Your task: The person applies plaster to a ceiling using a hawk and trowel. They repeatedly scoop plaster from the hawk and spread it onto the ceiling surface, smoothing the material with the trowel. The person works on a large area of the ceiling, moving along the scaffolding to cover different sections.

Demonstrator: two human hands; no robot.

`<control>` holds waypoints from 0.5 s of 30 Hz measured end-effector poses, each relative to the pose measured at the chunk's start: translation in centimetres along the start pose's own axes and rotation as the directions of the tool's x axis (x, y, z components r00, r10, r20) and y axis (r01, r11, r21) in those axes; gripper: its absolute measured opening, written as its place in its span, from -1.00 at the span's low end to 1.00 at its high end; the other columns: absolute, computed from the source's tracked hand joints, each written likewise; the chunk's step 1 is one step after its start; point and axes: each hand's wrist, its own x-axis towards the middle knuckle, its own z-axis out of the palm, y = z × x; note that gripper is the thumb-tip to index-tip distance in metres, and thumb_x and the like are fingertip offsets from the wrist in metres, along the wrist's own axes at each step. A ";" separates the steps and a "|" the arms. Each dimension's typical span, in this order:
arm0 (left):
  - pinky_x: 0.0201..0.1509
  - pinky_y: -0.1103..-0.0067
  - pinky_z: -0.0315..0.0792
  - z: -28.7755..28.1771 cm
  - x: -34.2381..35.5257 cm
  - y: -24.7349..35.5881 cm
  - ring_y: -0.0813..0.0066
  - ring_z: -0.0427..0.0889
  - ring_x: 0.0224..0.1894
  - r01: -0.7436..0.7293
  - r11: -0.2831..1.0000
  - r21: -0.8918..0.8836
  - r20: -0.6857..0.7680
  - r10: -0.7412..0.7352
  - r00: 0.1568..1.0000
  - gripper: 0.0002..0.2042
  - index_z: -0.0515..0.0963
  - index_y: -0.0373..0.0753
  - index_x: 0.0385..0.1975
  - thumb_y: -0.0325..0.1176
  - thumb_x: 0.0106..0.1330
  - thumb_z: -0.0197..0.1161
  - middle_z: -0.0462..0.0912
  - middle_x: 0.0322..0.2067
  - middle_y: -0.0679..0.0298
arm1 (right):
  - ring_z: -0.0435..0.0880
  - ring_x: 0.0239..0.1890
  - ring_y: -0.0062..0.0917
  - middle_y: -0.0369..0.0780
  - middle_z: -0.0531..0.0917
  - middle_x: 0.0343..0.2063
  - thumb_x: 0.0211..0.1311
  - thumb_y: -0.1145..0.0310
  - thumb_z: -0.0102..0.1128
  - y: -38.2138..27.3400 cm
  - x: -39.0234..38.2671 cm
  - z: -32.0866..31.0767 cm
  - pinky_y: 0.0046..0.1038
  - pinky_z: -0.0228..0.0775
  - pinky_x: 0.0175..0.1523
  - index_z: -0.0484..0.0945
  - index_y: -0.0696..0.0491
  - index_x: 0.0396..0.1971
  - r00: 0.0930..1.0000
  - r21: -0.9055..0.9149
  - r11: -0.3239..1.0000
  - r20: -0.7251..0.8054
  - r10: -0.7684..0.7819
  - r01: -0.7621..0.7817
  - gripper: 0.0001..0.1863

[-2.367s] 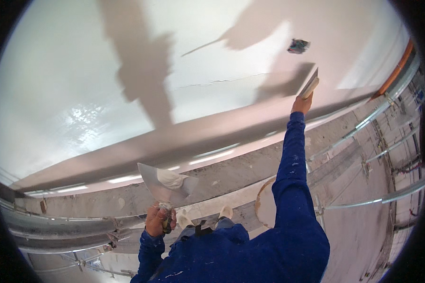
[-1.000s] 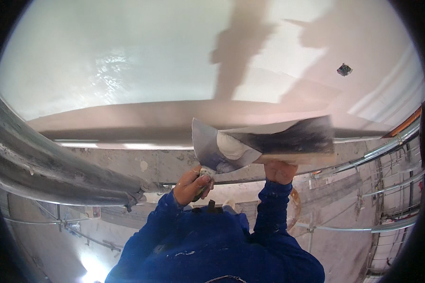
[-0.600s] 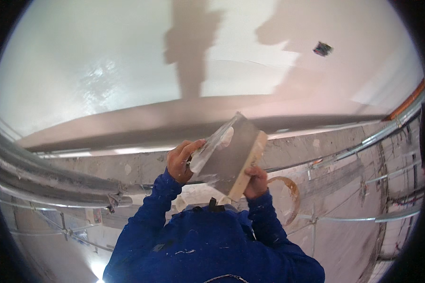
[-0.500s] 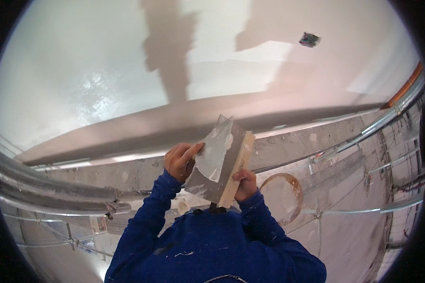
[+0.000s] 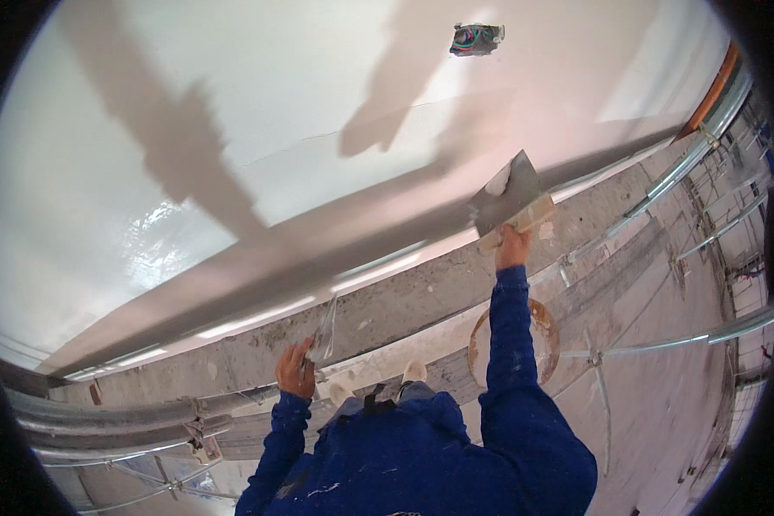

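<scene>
My right hand (image 5: 512, 247) is stretched forward and closed round the pale wooden back of a wide plastering blade (image 5: 518, 196). A small lump of white plaster (image 5: 497, 182) clings to that grey metal sheet. The blade is in front of the foot of the white wall (image 5: 310, 77); whether it touches cannot be told. Lower and to the left, my left hand (image 5: 296, 368) is closed on a putty knife (image 5: 328, 328), seen nearly edge-on and pointing up towards the wall. Its handle is mostly hidden by my fingers.
An open electrical box (image 5: 476, 39) with coloured wires sits in the wall. Metal pipes (image 5: 103, 417) run along the left, and a rail (image 5: 688, 181) bends along the right. Behind my right forearm is a round bucket (image 5: 482, 344) with a stained rim. My shoes (image 5: 414, 371) show below.
My hands have moved apart, the right forward and right with the wide blade, the left down and back with the putty knife. Less plaster shows on the wide blade. The view has turned.
</scene>
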 end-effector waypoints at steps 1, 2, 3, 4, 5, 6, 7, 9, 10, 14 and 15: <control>-0.30 0.44 0.36 -0.1 -0.3 0.2 0.19 0.48 -0.39 0.032 0.999 -0.012 0.011 -0.032 0.999 -0.54 0.45 -0.13 -0.14 -0.61 -0.16 0.08 0.48 -0.42 0.13 | 0.46 -0.37 -0.53 -0.23 0.51 -0.54 -0.17 0.57 0.02 1.3 2.2 -0.4 -0.50 0.29 -0.23 0.46 0.17 -0.44 0.996 -0.078 0.993 -0.010 -0.087 0.086 -0.82; -0.31 0.45 0.36 -0.4 -0.5 0.3 0.18 0.48 -0.40 0.067 0.998 -0.017 0.020 -0.067 0.998 -0.55 0.45 -0.14 -0.15 -0.60 -0.16 0.09 0.48 -0.42 0.13 | 0.47 -0.36 -0.51 -0.21 0.51 -0.49 -0.19 0.57 0.01 2.7 4.5 -0.6 -0.51 0.30 -0.22 0.44 0.21 -0.39 0.992 -0.196 0.973 0.014 -0.124 0.124 -0.76; -0.32 0.45 0.36 -0.9 -0.6 0.5 0.18 0.48 -0.40 0.100 0.995 -0.020 0.028 -0.099 0.995 -0.56 0.46 -0.14 -0.16 -0.60 -0.15 0.09 0.48 -0.43 0.12 | 0.48 -0.35 -0.49 -0.20 0.52 -0.43 -0.21 0.57 0.00 3.6 6.3 -0.6 -0.51 0.30 -0.20 0.42 0.25 -0.34 0.987 -0.309 0.937 0.040 -0.156 0.161 -0.71; -0.32 0.45 0.36 -1.4 -0.6 0.8 0.18 0.49 -0.40 0.107 0.994 -0.033 0.011 -0.107 0.994 -0.63 0.46 -0.17 -0.17 -0.55 -0.08 0.09 0.49 -0.42 0.11 | 0.50 -0.34 -0.47 -0.19 0.53 -0.38 -0.24 0.57 0.00 4.6 7.8 -0.6 -0.52 0.31 -0.19 0.40 0.29 -0.29 0.980 -0.417 0.887 0.069 -0.185 0.197 -0.65; -0.33 0.46 0.37 -2.0 -0.6 1.1 0.18 0.50 -0.40 0.120 0.992 -0.043 -0.008 -0.120 0.993 -0.69 0.45 -0.19 -0.19 -0.50 0.00 0.10 0.49 -0.42 0.11 | 0.50 -0.32 -0.47 -0.18 0.54 -0.38 -0.24 0.57 -0.01 5.1 8.4 0.4 -0.52 0.31 -0.17 0.39 0.28 -0.25 0.975 -0.440 0.872 0.041 -0.219 0.214 -0.61; -0.33 0.46 0.37 -2.3 -0.7 0.8 0.18 0.50 -0.40 0.132 0.989 -0.062 -0.030 -0.134 0.991 -0.75 0.45 -0.22 -0.20 -0.45 0.07 0.10 0.49 -0.41 0.10 | 0.50 -0.31 -0.46 -0.17 0.55 -0.37 -0.24 0.57 -0.02 5.0 8.5 1.8 -0.52 0.30 -0.16 0.38 0.27 -0.20 0.966 -0.467 0.852 0.017 -0.259 0.237 -0.57; -0.33 0.46 0.36 -2.5 -1.1 0.2 0.18 0.50 -0.40 0.129 0.991 -0.044 -0.032 -0.130 0.991 -0.75 0.45 -0.22 -0.21 -0.44 0.08 0.10 0.50 -0.42 0.09 | 0.51 -0.30 -0.45 -0.16 0.55 -0.36 -0.24 0.58 -0.03 5.1 8.8 2.9 -0.52 0.30 -0.15 0.38 0.26 -0.16 0.954 -0.494 0.830 -0.005 -0.300 0.258 -0.54; -0.32 0.46 0.36 -3.1 -1.8 -1.1 0.19 0.50 -0.41 0.116 0.993 -0.008 -0.036 -0.116 0.993 -0.77 0.46 -0.23 -0.22 -0.41 0.09 0.11 0.50 -0.42 0.09 | 0.52 -0.29 -0.40 -0.16 0.57 -0.37 -0.24 0.59 -0.05 6.8 10.8 3.5 -0.52 0.29 -0.14 0.38 0.22 -0.12 0.921 -0.535 0.774 0.021 -0.388 0.338 -0.51; -0.32 0.46 0.36 -3.7 -1.8 -1.3 0.19 0.49 -0.41 0.133 0.991 -0.015 -0.029 -0.134 0.991 -0.77 0.46 -0.23 -0.22 -0.41 0.09 0.11 0.50 -0.43 0.09 | 0.53 -0.29 -0.37 -0.16 0.57 -0.38 -0.24 0.59 -0.06 7.3 11.3 4.1 -0.52 0.29 -0.14 0.38 0.20 -0.10 0.903 -0.553 0.745 0.034 -0.428 0.374 -0.49; -0.37 0.49 0.35 -6.0 -2.4 -1.9 0.26 0.49 -0.45 0.162 0.983 -0.085 -0.041 -0.166 0.985 -0.77 0.47 -0.25 -0.25 -0.46 0.05 0.12 0.50 -0.47 0.11 | 0.38 0.00 -0.27 -0.09 0.39 -0.03 -0.31 0.73 -0.05 8.9 10.3 6.6 -0.42 0.21 0.04 0.18 0.03 0.12 0.815 -0.584 0.613 0.157 -0.557 0.532 -0.22; -0.41 0.53 0.35 -6.7 -2.4 -2.1 0.29 0.49 -0.47 0.143 0.986 -0.090 -0.062 -0.149 0.987 -0.75 0.48 -0.24 -0.24 -0.51 0.02 0.10 0.51 -0.47 0.12 | 0.28 0.08 -0.28 -0.10 0.28 0.04 -0.36 0.78 -0.06 9.3 9.7 6.6 -0.39 0.14 0.11 0.08 0.01 0.16 0.872 -0.564 0.683 0.156 -0.464 0.464 -0.13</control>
